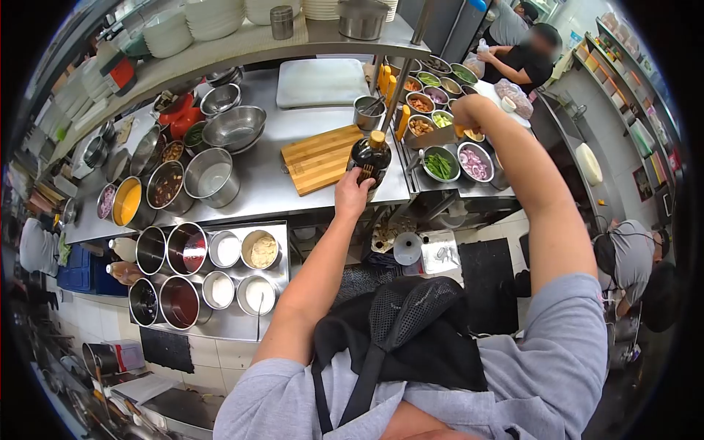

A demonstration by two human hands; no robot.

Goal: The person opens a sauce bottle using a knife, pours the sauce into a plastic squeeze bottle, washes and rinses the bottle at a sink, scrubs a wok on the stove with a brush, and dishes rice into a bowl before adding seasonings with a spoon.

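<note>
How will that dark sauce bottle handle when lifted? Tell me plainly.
The dark sauce bottle looks like glass, so it is probably fragile and fairly heavy for its size. It is tall and narrow, so it could tip if set down carelessly. The left hand grips its lower body; a smooth surface may be slippery.

Both arms are reaching forward and away from the body. The left hand [353, 192] is curling its fingers closed in a grip, forearm bare and nearly straight. The right hand [469, 114] is stretching farther out, elbow bent, wrist turned down, its fingers hidden from view.
</note>
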